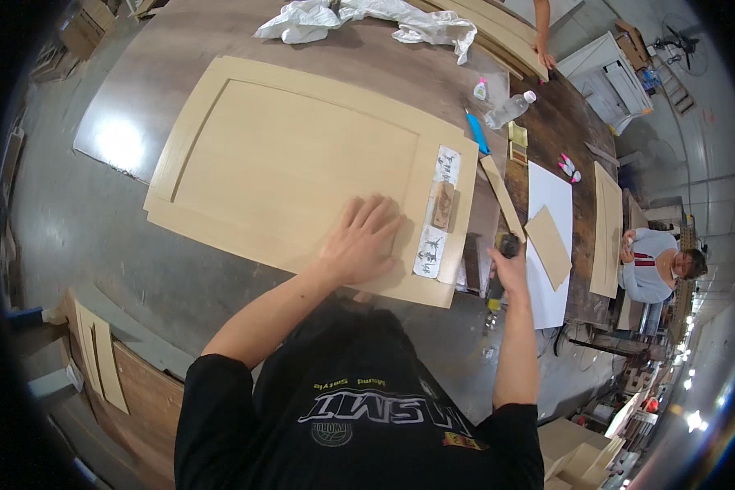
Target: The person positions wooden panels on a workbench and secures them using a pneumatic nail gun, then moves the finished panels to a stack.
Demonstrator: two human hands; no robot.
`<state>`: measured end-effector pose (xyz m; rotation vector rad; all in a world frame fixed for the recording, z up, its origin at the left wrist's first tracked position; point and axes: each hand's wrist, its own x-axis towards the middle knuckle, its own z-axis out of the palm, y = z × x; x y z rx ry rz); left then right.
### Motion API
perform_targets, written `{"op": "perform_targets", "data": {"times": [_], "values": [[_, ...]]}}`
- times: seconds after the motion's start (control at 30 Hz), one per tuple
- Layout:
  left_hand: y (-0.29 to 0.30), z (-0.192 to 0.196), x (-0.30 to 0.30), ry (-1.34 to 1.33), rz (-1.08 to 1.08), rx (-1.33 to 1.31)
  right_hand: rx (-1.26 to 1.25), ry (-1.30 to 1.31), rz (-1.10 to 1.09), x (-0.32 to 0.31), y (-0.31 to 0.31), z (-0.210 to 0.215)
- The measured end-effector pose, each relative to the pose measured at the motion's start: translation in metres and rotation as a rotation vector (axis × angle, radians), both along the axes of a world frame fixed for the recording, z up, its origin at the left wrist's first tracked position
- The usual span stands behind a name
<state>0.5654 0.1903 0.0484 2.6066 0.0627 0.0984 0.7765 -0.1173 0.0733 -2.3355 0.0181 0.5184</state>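
Observation:
A large pale wooden panel (294,155) with a raised frame lies flat on the table before me. My left hand (363,241) rests on its near part, fingers spread and palm down. A white strip with handwriting (429,255) lies along the panel's right end, and a small brown wooden block (443,204) sits on it. Off the panel's right edge, my right hand (510,273) is closed round a dark handheld tool (509,245) with a yellow part at its lower end. Its exact kind I cannot make out.
Right of the panel lie a narrow wood strip (502,196), a blue-handled tool (477,133), a white sheet (551,192) under a thin board (549,249), and a plastic bottle (510,110). A co-worker (657,261) is at the far right; another person's hand (545,57) touches boards at the back.

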Motion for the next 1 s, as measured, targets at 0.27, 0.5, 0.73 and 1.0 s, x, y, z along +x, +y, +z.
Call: {"op": "perform_targets", "data": {"times": [0.27, 0.5, 0.73, 1.0], "values": [[-0.003, 0.012, 0.0, 0.005, -0.025, 0.071, 0.075, -0.342, 0.231, -0.011, 0.076, -0.024], [-0.021, 0.015, 0.008, 0.009, 0.022, 0.033, -0.229, -0.596, 0.381, -0.027, 0.121, -0.037], [-0.01, 0.01, -0.005, -0.109, 0.076, 0.097, 0.207, -0.751, 0.17, 0.003, 0.084, 0.032], [0.011, -0.02, -0.091, -0.143, -0.058, 0.167, -0.267, -0.777, 0.313, 0.015, -0.034, -0.078]]}}
